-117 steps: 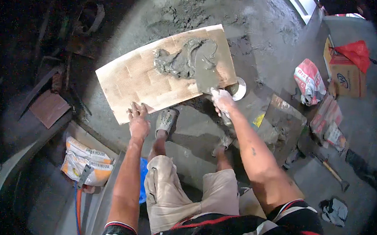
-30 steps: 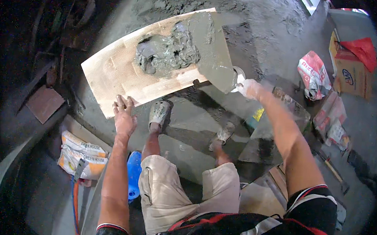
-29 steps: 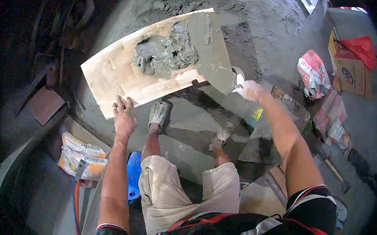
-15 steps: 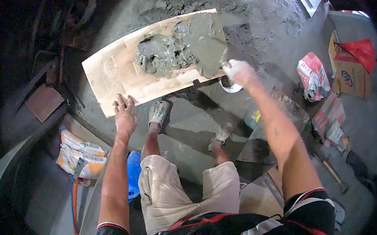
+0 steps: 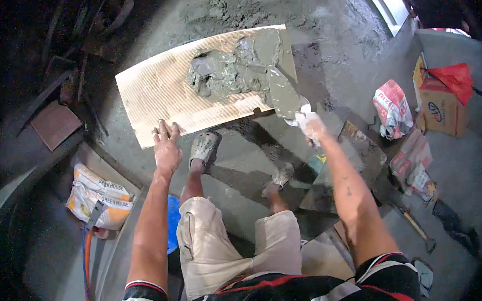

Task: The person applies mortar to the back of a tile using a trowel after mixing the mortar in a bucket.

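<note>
On the grey concrete floor (image 5: 251, 168) in front of the seated person lies a pale ribbed rectangular board (image 5: 172, 95), tilted so its right end points up and away. Left hand (image 5: 167, 145) spread flat, fingers splayed, pressing on the board's near edge close to its lower left corner; it grips nothing. Right hand (image 5: 310, 124) closed around the handle of a flat steel trowel (image 5: 283, 93); hand and handle smeared with grey paste, so the exact finger wrap cannot be made out. Trowel blade lies along the board's right end, its tip touching the heap of wet grey mortar (image 5: 230, 71) that covers the board's right half. Left half of the board bare. Both feet in grey perforated clogs, left clog (image 5: 205, 146) just beside the left hand and touching the board's near edge, right clog (image 5: 281, 177) set further back. Open floor beyond the board's far edge, dusted with loose grey powder (image 5: 228, 7). Right of the trowel hand: a dark square tile (image 5: 358, 153) close by, then a red and white plastic bag (image 5: 392, 108), a brown cardboard box with a red cloth (image 5: 443, 97), and a wooden-handled hammer (image 5: 417, 230) well apart. Left side is dark clutter; a white printed sack (image 5: 101, 196) lies near the left elbow.
</note>
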`<state>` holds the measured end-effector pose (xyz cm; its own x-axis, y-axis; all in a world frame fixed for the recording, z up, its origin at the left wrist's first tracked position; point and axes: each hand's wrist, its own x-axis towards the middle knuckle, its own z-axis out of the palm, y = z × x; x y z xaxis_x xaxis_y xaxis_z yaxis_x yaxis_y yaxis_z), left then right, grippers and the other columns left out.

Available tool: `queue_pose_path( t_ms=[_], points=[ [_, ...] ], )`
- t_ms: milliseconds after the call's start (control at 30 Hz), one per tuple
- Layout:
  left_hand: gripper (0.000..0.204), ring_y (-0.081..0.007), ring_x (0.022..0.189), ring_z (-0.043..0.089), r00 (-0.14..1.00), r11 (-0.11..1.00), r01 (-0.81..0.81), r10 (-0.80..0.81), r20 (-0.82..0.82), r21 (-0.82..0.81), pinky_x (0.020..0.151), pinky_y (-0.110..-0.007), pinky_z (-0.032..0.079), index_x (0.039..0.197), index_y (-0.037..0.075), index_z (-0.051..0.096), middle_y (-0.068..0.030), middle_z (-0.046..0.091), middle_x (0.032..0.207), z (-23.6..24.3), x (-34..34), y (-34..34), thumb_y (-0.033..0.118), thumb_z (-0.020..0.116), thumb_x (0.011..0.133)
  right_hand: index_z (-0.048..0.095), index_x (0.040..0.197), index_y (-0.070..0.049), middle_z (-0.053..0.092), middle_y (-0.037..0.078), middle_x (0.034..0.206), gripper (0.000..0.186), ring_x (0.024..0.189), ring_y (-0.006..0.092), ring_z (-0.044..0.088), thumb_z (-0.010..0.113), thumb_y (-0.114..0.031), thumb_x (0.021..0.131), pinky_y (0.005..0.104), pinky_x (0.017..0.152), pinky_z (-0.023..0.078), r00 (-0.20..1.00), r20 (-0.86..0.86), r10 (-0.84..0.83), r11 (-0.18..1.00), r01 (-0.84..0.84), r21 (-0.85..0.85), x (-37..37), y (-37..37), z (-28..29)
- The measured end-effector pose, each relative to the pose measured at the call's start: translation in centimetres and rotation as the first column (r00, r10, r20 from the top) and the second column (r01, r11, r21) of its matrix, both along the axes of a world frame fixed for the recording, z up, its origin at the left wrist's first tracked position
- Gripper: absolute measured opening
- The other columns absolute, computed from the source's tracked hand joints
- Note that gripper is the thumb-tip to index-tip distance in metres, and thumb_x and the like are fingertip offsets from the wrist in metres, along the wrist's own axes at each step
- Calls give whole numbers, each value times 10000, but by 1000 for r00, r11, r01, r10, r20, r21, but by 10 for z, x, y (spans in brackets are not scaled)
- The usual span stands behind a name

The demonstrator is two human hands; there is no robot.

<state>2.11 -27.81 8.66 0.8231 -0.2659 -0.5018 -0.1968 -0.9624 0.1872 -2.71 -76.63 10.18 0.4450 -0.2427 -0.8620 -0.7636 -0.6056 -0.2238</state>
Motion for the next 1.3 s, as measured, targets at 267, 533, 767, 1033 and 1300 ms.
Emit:
queue_pose_path(
  t_ms=[267, 533, 767, 1033, 1300],
  points=[
    [850, -566, 1393, 285, 999, 997, 38, -37, 12, -65, 1141, -530, 361, 1504, 145, 403, -269, 203, 1606, -9, 8, -24, 65, 725, 722, 640, 1003, -23, 667, 212, 818, 409, 709, 317, 660, 426, -371, 997, 452, 623, 515, 936, 170, 308, 948, -318, 34, -6, 65, -86],
    [830, -524, 1403, 308, 999, 999, 33, -33, -25, 3, 1152, -506, 358, 1508, 157, 400, -235, 232, 1606, 9, 5, 28, 105, 733, 750, 702, 1006, -31, 696, 227, 1049, 545, 1050, 431, 640, 355, -451, 1000, 523, 939, 490, 958, 83, 276, 916, -236, -324, -6, 109, 13],
    [751, -513, 1419, 277, 944, 915, -298, 324, 57, -272, 1185, -515, 267, 1508, 14, 355, -285, 316, 1554, 47, -70, 61, 136, 676, 840, 548, 799, -84, 441, 23, 543, 399, 372, 178, 444, 544, -441, 978, 366, 338, 398, 658, -26, -753, 641, 742, 199, -40, 98, -2],
    [808, -484, 1427, 284, 804, 775, -592, 551, -222, -220, 1195, -510, 225, 1510, -32, 315, -324, 323, 1533, 100, -210, 53, 189, 693, 831, 563, 826, -64, 478, 65, 580, 418, 401, 204, 487, 509, -454, 966, 413, 368, 415, 645, -124, -754, 605, 755, 254, -31, 239, -25],
    [933, -508, 1441, 242, 823, 892, -451, 424, -377, 18, 1175, -542, 269, 1556, 5, 183, -290, 211, 1591, 117, -220, 46, 352, 708, 868, 543, 807, -97, 466, 9, 558, 368, 380, 145, 441, 532, -407, 1006, 356, 350, 410, 743, -77, -665, 680, 645, 350, 26, 232, 29]
  ],
)
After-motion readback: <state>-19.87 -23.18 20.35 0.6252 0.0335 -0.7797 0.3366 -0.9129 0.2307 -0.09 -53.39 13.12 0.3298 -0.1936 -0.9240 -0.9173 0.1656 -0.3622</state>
